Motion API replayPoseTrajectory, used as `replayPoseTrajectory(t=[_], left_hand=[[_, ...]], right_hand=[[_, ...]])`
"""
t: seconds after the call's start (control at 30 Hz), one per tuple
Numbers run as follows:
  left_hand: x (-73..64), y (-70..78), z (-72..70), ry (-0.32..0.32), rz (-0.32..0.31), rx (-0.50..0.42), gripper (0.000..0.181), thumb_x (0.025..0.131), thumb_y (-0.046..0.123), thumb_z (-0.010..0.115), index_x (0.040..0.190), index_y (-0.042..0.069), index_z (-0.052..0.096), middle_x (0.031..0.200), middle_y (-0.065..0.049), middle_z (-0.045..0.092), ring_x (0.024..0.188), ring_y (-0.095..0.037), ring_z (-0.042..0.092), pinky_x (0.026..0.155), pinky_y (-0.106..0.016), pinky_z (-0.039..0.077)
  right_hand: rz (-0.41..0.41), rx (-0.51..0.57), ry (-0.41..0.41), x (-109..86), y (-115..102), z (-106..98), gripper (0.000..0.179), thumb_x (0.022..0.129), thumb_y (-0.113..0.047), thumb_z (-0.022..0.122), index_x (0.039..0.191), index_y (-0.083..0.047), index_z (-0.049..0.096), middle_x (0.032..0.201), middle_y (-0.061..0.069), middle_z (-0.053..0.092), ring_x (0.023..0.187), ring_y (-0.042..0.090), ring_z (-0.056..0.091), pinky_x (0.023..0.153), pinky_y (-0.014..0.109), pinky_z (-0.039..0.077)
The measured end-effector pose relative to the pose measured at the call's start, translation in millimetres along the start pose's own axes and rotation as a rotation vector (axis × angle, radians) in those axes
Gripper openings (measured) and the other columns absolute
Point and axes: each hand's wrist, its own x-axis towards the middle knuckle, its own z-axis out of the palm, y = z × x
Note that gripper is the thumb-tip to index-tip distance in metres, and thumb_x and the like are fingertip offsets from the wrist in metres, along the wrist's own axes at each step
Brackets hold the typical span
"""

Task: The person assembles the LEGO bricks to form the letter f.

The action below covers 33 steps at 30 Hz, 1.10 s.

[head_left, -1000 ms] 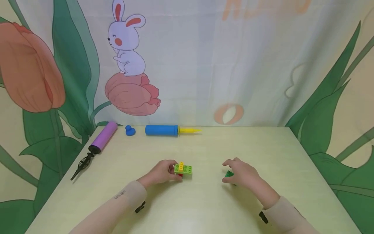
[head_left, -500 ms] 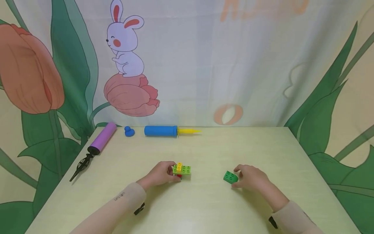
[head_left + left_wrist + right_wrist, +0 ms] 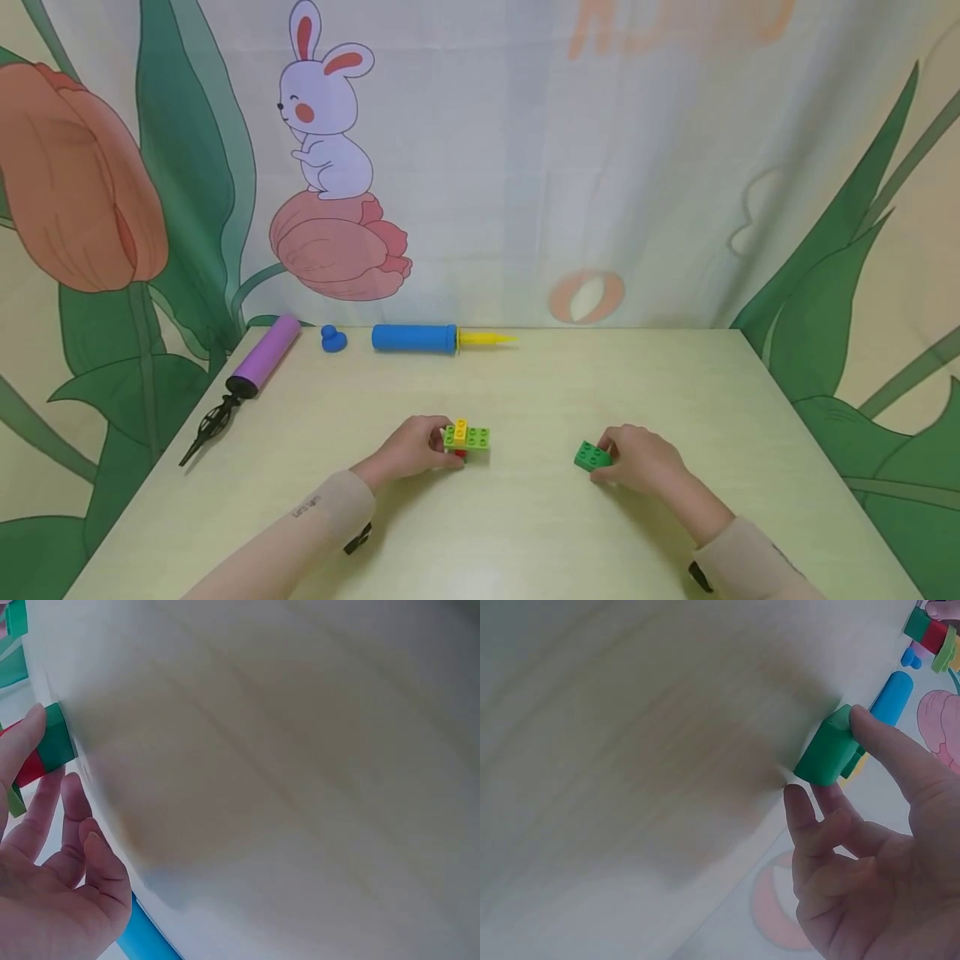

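Note:
My left hand [image 3: 411, 446] grips a small stack of toy building bricks [image 3: 477, 438] left of the table's middle. A yellow brick [image 3: 461, 431] tops the stack, across a lime-green one. Below these, the left wrist view shows a red brick [image 3: 31, 769] and a green brick [image 3: 56, 739] at the bottom, close to the tabletop. To the right, my right hand [image 3: 641, 458] pinches a separate green brick [image 3: 591, 456] between thumb and fingers. Its rounded end [image 3: 821, 761] shows in the right wrist view. The studs face up in the head view.
A purple hand pump [image 3: 267, 354] with a black nozzle lies along the table's left edge. At the back are a small blue duck-like figure [image 3: 333, 339] and a blue pump [image 3: 414, 337] with a yellow nozzle. A printed curtain [image 3: 480, 167] hangs behind the table [image 3: 525, 533].
My right hand has shifted right from over the green brick to its right end, and its fingers have closed on it. The left hand has stayed in place with the stack.

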Motion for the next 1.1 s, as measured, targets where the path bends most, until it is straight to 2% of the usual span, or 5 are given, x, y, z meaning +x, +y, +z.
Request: replayPoseTrajectory(t=[0.23,0.5,0.67,0.87,1.1], left_hand=[[1.1,1.8,-1.5,0.0,-0.002,0.008,0.053,0.076,0.025,0.084,0.118,0.002,0.062,0.073,0.0,0.055,0.066,-0.013,0.047,0.062,-0.029,0.041],[4.6,1.0,-1.5,0.01,-0.022,0.031,0.054,0.075,0.027,0.084,0.118,0.002,0.062,0.073,0.001,0.054,0.066,-0.013,0.047,0.062,-0.03,0.04],[4.7,0.6,-1.3,0.024,-0.042,0.049,0.057,0.074,0.028,0.085,0.12,0.002,0.062,0.072,0.001,0.054,0.067,-0.014,0.048,0.061,-0.03,0.04],[3.0,1.6,-0.8,0.023,-0.062,0.034,0.059,0.075,0.027,0.084,0.122,0.002,0.061,0.073,0.001,0.054,0.067,-0.014,0.047,0.06,-0.029,0.039],[1.6,0.8,2.0,0.022,-0.066,0.028,0.059,0.074,0.027,0.085,0.122,0.002,0.062,0.074,0.0,0.055,0.068,-0.014,0.048,0.061,-0.029,0.04]], right_hand=[[0.0,0.013,0.011,2.7,-1,0,0.04,0.072,-0.031,0.085,0.102,-0.011,0.068,0.087,0.0,0.062,0.073,0.015,0.054,0.064,0.035,0.046],[-0.03,0.077,0.072,9.0,-9,-8,0.034,0.076,-0.029,0.082,0.104,-0.015,0.068,0.094,-0.001,0.064,0.078,0.016,0.056,0.065,0.036,0.046],[-0.092,0.08,0.107,14.0,-24,-15,0.033,0.078,-0.03,0.081,0.105,-0.017,0.068,0.094,-0.002,0.067,0.08,0.015,0.059,0.067,0.037,0.047],[-0.151,0.108,0.141,19.6,-46,-18,0.035,0.078,-0.032,0.08,0.108,-0.019,0.068,0.095,-0.001,0.068,0.076,0.013,0.058,0.061,0.033,0.044],[-0.202,0.162,0.156,22.2,-67,-19,0.037,0.081,-0.033,0.078,0.114,-0.023,0.066,0.1,0.0,0.07,0.062,0.01,0.054,0.055,0.031,0.043]])
